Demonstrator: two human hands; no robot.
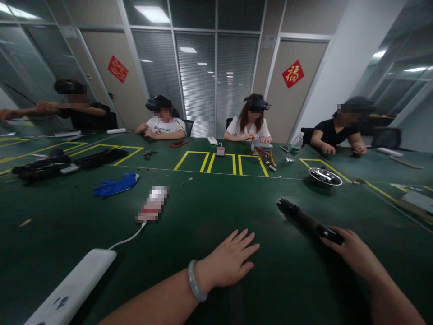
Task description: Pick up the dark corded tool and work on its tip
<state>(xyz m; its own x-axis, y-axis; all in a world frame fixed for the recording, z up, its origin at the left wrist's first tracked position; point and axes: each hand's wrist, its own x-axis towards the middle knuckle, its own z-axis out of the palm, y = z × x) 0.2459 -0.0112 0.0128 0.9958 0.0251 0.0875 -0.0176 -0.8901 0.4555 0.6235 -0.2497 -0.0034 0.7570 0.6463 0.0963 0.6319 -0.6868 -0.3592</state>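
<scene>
My left hand [232, 259] lies palm down on the green table, fingers spread, holding nothing. A pale bangle [196, 280] circles that wrist. To the right, my right hand [350, 248] grips the rear end of a long black tool that looks like an electric screwdriver [304, 220]. Its narrow tip points forward and to the left; the grip's far side is hidden by my fingers. Left of my left hand is a phone [153, 205] with its screen blurred out, joined by a white cable to a white power strip [72, 286].
A blue glove [117, 185] and a black bundle [71, 163] lie at left. Toward the far right are a metal bowl [325, 177] and a plastic bottle [295, 146]. Several people wearing headsets sit across the table [216, 203], one beside a metal box with coloured wires [267, 158].
</scene>
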